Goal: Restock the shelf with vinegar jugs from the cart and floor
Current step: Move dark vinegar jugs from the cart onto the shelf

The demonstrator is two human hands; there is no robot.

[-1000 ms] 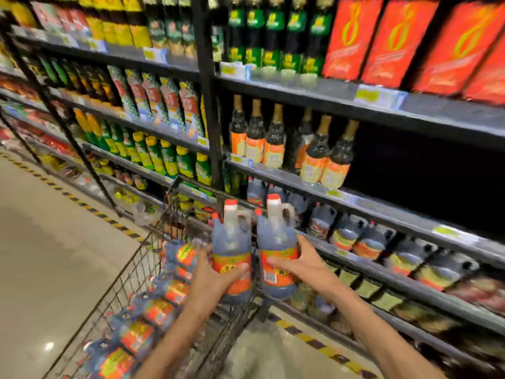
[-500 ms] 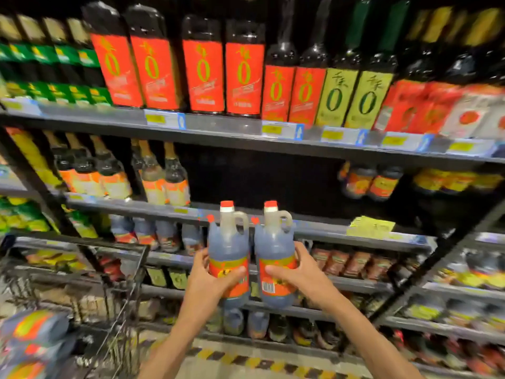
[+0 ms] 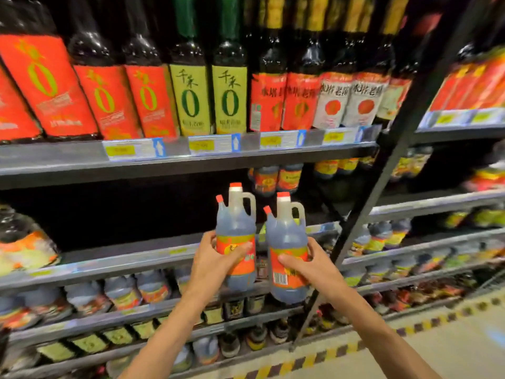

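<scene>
I hold two dark vinegar jugs upright, side by side, in front of the shelving. My left hand grips the left jug around its orange label. My right hand grips the right jug, which sits slightly lower. Both jugs have red caps, a handle and a small side spout. Behind them lies a shelf with a wide dark gap. More jugs of the same kind stand at the back of that level, to the right.
Tall dark bottles with red and green labels fill the shelf above. Lower shelves hold rows of small jugs and jars. A black upright post slants just right of my hands. Yellow-black striped tape marks the floor edge.
My view has swung right, away from the cart, which is now out of sight. Both jugs have risen and moved toward the dark gap on the middle shelf.
</scene>
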